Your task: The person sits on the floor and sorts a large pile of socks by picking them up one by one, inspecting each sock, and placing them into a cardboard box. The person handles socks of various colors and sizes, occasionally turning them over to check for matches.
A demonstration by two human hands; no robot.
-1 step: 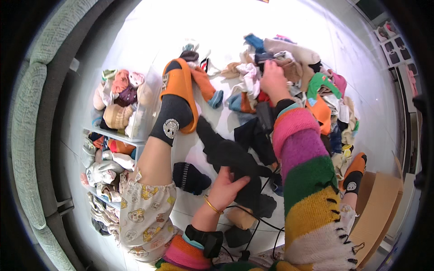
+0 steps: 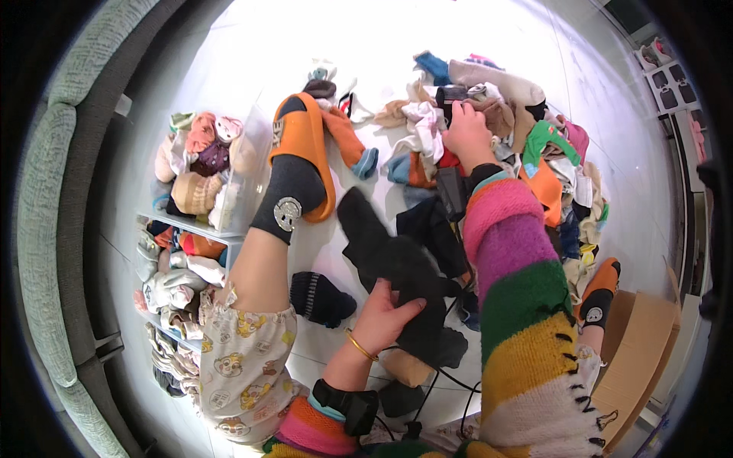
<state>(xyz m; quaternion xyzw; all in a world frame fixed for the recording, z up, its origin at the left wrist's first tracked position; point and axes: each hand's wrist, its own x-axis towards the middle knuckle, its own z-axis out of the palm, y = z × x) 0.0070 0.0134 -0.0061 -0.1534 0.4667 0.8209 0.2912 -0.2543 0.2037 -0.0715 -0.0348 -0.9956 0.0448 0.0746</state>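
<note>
My left hand (image 2: 384, 319) is closed round black socks (image 2: 401, 267), held bunched above the floor. Their far end points toward the orange slipper on my left foot. Over at the pile of mixed socks (image 2: 500, 114), my right hand (image 2: 467, 133) has its fingers bent down onto a dark sock (image 2: 450, 95); the fingertips are partly hidden among the fabric. Below that wrist lie more black socks (image 2: 427, 233). A navy ribbed sock (image 2: 321, 299) rests on the floor left of the held ones.
Stacked clear bins (image 2: 237, 221) full of rolled socks stand at the left, beside a grey sofa (image 2: 53, 229). An orange slipper (image 2: 324, 175) is on my left foot, with an orange sock (image 2: 347, 137) next to it. Black cables (image 2: 427, 382) run near my lap. A cardboard box (image 2: 637, 343) stands right.
My right hand has shifted slightly right and nearer, its fingers lower on the dark sock. The black socks in my left hand have swung a little to the right.
</note>
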